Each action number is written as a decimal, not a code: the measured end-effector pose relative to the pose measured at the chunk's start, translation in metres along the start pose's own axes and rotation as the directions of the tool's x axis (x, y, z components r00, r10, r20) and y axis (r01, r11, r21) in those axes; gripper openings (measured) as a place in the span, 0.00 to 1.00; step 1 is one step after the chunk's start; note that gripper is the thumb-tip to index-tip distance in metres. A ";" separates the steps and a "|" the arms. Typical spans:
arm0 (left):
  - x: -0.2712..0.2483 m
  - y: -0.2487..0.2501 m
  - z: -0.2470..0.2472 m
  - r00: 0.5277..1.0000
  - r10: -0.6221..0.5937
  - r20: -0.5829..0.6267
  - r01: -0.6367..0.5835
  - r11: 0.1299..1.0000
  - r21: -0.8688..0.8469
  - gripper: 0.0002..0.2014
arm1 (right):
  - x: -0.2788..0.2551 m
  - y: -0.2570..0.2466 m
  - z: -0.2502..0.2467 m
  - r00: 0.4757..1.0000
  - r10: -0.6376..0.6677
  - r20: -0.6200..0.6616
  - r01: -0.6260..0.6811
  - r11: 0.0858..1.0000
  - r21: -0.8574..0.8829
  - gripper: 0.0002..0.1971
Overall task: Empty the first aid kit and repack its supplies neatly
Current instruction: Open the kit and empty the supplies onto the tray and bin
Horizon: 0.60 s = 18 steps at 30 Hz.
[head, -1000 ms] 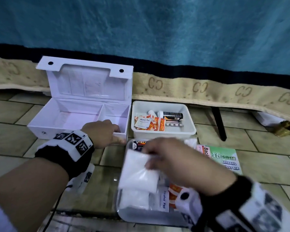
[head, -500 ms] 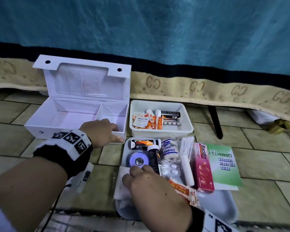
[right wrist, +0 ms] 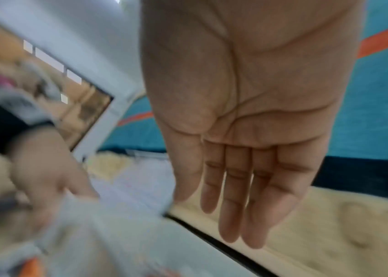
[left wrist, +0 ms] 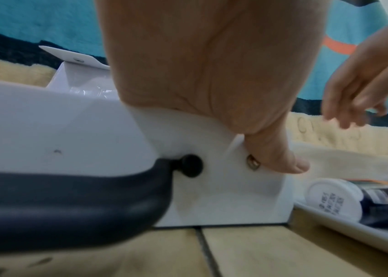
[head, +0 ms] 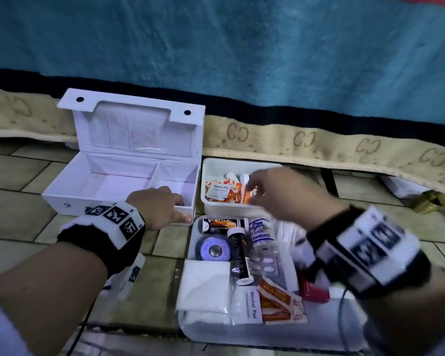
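kit (head: 118,181) stands emptied, lid up, on the floor; left hand (head: 157,207) grasps its front right corner. right hand (head: 272,194), released and bare, hovers over the bin (head: 211,170); repacking step: next, pick a supply.

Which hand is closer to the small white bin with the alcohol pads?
Right. The right hand hovers open over the bin; the left hand grips the kit's front wall beside it.
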State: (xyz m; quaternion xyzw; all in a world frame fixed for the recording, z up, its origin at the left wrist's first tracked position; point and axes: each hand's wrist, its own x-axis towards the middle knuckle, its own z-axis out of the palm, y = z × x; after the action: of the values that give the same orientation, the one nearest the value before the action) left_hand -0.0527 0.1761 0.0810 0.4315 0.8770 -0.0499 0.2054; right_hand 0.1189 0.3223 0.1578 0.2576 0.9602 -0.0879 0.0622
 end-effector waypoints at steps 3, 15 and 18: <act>-0.001 0.000 -0.001 1.000 0.003 0.001 -0.003 1.000 0.006 0.26 | 0.056 0.038 0.002 0.993 0.118 -0.012 -0.119 0.979 -0.165 0.15; -0.001 0.000 -0.002 1.000 0.010 0.015 -0.010 1.000 0.013 0.27 | 0.117 0.055 0.044 0.990 0.135 0.048 -0.108 0.926 -0.362 0.10; 0.001 0.001 -0.001 1.000 0.011 0.004 -0.011 1.000 0.006 0.26 | 0.101 0.052 0.023 0.982 0.190 -0.013 -0.188 0.962 -0.198 0.10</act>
State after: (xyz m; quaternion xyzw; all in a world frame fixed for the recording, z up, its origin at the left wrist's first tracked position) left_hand -0.0529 0.1775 0.0817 0.4368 0.8741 -0.0523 0.2059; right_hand 0.0601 0.4104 0.1117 0.3403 0.9350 0.0140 0.0986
